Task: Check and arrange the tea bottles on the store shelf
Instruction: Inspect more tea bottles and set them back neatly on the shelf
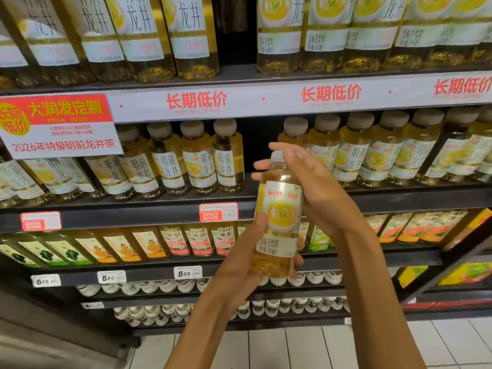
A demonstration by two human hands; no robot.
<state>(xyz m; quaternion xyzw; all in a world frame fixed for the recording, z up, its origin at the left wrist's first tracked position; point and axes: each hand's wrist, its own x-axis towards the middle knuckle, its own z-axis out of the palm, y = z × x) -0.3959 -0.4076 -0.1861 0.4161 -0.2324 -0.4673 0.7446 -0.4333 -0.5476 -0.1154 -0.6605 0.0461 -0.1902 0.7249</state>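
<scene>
Bottle (278, 219): upright, held in front of the middle shelf (159, 209), before the gap in its row
Left hand (239, 265): fingers curled round the base
Right hand (314, 187): wrapped round the neck

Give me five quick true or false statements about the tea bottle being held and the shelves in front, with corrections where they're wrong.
1. Both hands are on the tea bottle. True: the left hand grips its lower part and the right hand its upper part.
2. The held bottle lies on its side. False: it is roughly upright, cap on top.
3. The middle shelf has a gap in its bottle row, behind the held bottle. True.
4. The held bottle's liquid is dark brown. False: it is pale yellow.
5. The red promotional sign hangs at the right. False: it is at the left.
</scene>
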